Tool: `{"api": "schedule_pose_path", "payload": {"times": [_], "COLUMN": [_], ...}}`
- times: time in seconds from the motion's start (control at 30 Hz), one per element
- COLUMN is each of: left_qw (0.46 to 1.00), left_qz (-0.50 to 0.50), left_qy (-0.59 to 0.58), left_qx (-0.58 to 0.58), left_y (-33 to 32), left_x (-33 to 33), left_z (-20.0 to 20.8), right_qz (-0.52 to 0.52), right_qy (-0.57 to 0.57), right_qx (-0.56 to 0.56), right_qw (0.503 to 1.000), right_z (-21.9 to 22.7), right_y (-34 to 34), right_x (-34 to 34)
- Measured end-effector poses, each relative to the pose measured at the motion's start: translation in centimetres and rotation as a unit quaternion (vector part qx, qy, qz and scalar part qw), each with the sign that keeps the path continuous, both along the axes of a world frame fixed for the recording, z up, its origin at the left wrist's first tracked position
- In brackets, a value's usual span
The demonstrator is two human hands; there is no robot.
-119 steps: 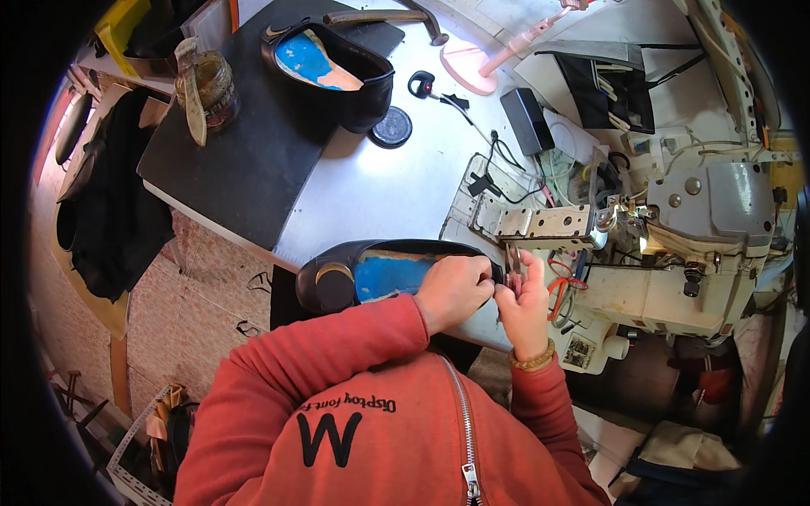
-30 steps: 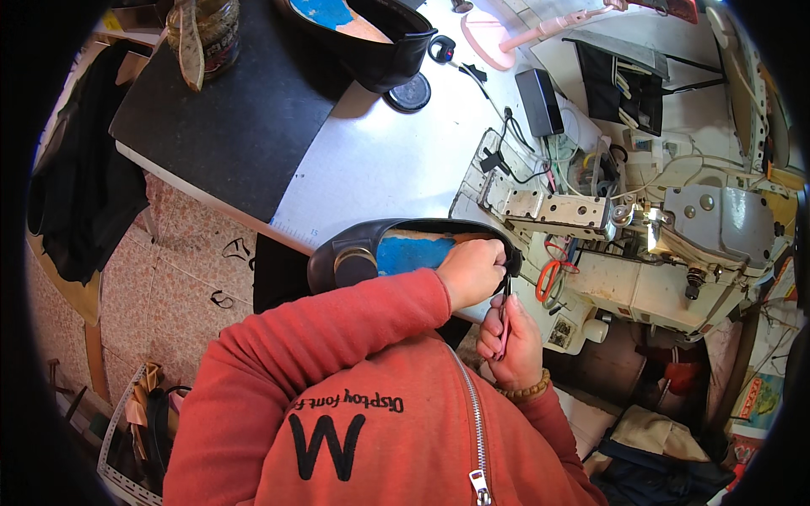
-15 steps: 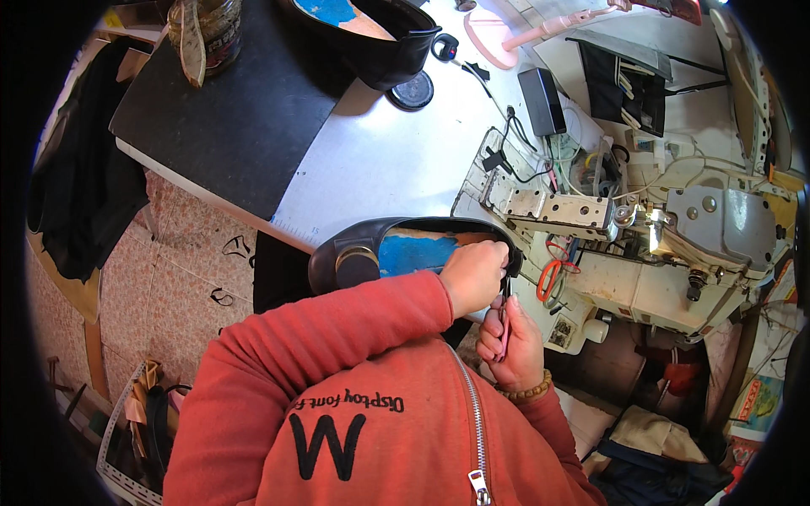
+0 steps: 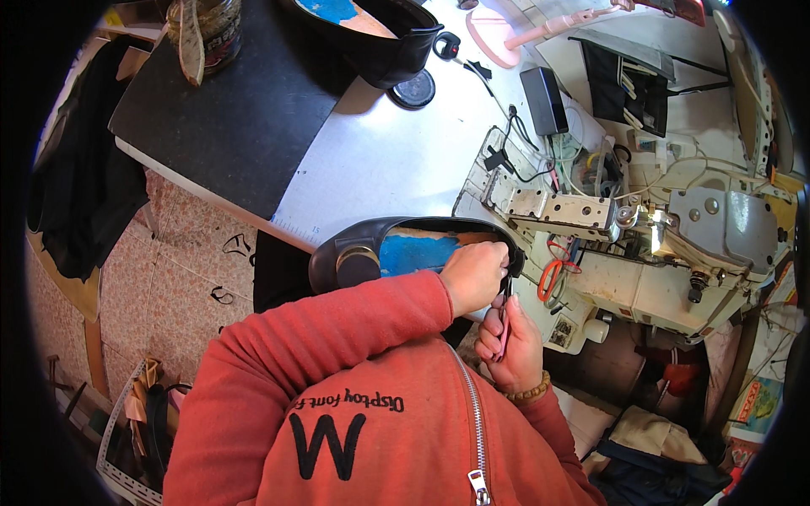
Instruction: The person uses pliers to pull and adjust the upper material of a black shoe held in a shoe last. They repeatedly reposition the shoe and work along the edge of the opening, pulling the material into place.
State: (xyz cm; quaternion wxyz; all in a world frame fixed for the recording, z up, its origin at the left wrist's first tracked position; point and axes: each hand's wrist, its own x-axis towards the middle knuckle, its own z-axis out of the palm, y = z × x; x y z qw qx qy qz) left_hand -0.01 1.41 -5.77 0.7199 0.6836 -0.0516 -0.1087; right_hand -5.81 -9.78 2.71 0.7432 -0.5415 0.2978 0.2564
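A black shoe (image 4: 344, 244) with a gold-toned ring on its front and a patchy blue insole lies against my body at the table's near edge. My left hand (image 4: 475, 274) closes on the rim at its heel end, fingers pinched over the black edge. Just below, my right hand (image 4: 515, 344) is wrapped around a slim tool with a pink handle (image 4: 504, 336). The tool's narrow dark end points up to the heel rim beside my left fingertips. Its working tip is too small to make out.
A matching black shoe (image 4: 392, 55) stands at the back, beside a round black lid (image 4: 412, 90). A jar (image 4: 221, 34) with a brush sits far left. On the right are a sewing machine (image 4: 717, 223), orange-handled scissors (image 4: 553, 274), cables and a pink lamp base (image 4: 491, 38).
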Motion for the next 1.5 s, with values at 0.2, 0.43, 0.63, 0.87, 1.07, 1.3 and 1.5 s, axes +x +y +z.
{"api": "schedule_pose_path", "payload": {"times": [0.2, 0.43, 0.63, 0.87, 1.07, 1.3, 1.5], "left_qw": [1.0, 1.0, 1.0, 0.994, 0.999, 0.996, 0.997], "left_qz": [0.002, 0.006, -0.011, -0.016, -0.005, -0.014, -0.014], "left_qy": [0.004, -0.018, 0.013, 0.077, 0.042, 0.071, 0.069], "left_qx": [-0.002, 0.007, -0.013, -0.073, -0.03, -0.045, -0.039], "left_y": [0.0, 0.1, -0.2, -0.7, -0.4, -0.4, -0.4], "left_x": [-0.1, -0.2, 0.0, 0.1, -0.1, -0.2, -0.1], "left_z": [0.0, 0.1, -0.5, -1.4, -1.1, -1.1, -1.0], "right_qz": [-0.003, 0.053, 0.065, 0.021, 0.026, 0.036, 0.022], "right_qy": [-0.008, -0.043, -0.02, 0.009, -0.009, 0.002, 0.005], "right_qx": [-0.024, -0.125, -0.107, 0.008, -0.003, -0.003, 0.009], "right_qw": [1.0, 0.99, 0.992, 1.0, 1.0, 0.999, 1.0], "right_z": [-0.2, -0.3, 0.0, -0.5, -0.8, -0.3, -0.6], "right_y": [0.1, -0.2, -0.8, -1.5, -1.8, -1.7, -1.4], "right_x": [0.1, 0.3, 0.7, 0.9, 0.7, 0.2, 0.0]}}
